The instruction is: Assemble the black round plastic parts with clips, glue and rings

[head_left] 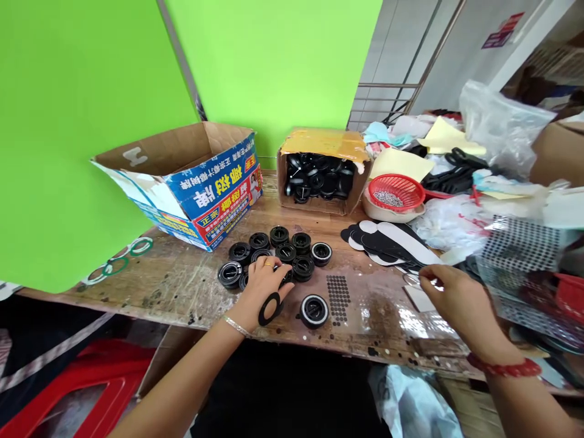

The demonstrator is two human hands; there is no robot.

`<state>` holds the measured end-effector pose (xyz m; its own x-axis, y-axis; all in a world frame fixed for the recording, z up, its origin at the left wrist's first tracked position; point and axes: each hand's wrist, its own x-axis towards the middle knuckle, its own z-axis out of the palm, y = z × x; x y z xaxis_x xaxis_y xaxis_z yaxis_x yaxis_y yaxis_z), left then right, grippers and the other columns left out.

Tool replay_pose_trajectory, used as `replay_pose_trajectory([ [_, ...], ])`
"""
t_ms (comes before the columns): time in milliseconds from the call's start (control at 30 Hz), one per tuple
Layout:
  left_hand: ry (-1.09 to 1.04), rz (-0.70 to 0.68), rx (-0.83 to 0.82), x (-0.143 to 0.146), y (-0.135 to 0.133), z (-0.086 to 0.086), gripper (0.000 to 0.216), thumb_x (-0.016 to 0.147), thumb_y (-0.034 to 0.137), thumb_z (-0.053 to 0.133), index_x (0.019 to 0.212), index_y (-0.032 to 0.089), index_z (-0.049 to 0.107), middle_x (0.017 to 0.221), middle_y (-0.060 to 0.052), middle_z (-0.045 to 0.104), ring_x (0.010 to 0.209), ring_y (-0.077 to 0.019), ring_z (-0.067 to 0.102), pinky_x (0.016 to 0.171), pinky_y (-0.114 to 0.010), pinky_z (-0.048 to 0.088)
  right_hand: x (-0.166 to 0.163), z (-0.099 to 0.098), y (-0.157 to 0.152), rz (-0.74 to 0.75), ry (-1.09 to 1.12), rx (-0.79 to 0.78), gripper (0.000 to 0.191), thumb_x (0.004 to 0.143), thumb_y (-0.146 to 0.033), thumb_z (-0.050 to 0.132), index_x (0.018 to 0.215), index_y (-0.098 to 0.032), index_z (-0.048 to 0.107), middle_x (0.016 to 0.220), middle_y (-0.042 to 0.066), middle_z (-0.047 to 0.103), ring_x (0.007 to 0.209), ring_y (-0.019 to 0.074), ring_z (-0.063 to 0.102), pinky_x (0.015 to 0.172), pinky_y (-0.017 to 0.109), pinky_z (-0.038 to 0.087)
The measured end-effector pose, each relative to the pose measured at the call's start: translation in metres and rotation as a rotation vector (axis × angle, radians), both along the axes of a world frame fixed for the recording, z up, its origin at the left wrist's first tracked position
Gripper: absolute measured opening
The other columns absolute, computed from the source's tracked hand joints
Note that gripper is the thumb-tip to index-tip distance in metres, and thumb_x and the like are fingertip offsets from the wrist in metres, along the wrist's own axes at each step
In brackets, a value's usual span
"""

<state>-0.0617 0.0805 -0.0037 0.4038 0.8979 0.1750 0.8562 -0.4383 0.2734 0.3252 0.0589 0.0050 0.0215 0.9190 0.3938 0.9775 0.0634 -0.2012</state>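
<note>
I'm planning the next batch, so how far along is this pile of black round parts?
Seemingly done: one round part stands apart on the table, a light ring on its face. In hand: the left hand rests on the cluster, a flat black ring beside its thumb; the right hand touches a clear sheet. Left: roughly ten clustered parts, plus a small box full of them.

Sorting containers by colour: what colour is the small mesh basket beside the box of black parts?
The basket is red, clearest in the head view.
</note>
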Motion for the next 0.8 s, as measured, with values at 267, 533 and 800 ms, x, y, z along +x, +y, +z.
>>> replay_pose_trajectory([
  [267, 0.049, -0.004, 0.002, -0.003, 0.004, -0.011, 0.037, 0.091, 0.031, 0.057, 0.128, 0.023, 0.06, 0.123, -0.012, 0.054, 0.115, -0.0298, 0.043, 0.094, -0.046, 0.039, -0.155, -0.007, 0.029, 0.57, 0.242, 0.212, 0.016, 0.097, -0.018, 0.046, 0.089, -0.02, 0.06, 0.087, 0.009, 0.064, 0.086, 0.0214, 0.06, 0.079, 0.034, 0.051],
  [533, 0.076, 0.044, 0.015, 0.002, 0.007, -0.007, 0.044, 0.093, 0.029, 0.056, 0.137, 0.026, 0.054, 0.125, -0.013, 0.051, 0.115, -0.0305, 0.043, 0.094, -0.045, 0.04, -0.182, -0.039, 0.043, 0.694, 0.07, 0.163, 0.023, 0.099, -0.013, 0.042, 0.091, -0.016, 0.063, 0.094, 0.011, 0.065, 0.089, 0.0222, 0.057, 0.079, 0.036, 0.052],
  [800, 0.134, 0.011, 0.066, 0.006, 0.008, -0.005, 0.032, 0.093, 0.034, 0.058, 0.124, 0.03, 0.064, 0.128, -0.012, 0.052, 0.115, -0.0313, 0.043, 0.092, -0.046, 0.041, -0.172, -0.041, 0.039, 0.621, 0.124, 0.115, 0.02, 0.094, -0.01, 0.048, 0.097, -0.014, 0.067, 0.103, 0.014, 0.064, 0.096, 0.025, 0.057, 0.084, 0.042, 0.054],
])
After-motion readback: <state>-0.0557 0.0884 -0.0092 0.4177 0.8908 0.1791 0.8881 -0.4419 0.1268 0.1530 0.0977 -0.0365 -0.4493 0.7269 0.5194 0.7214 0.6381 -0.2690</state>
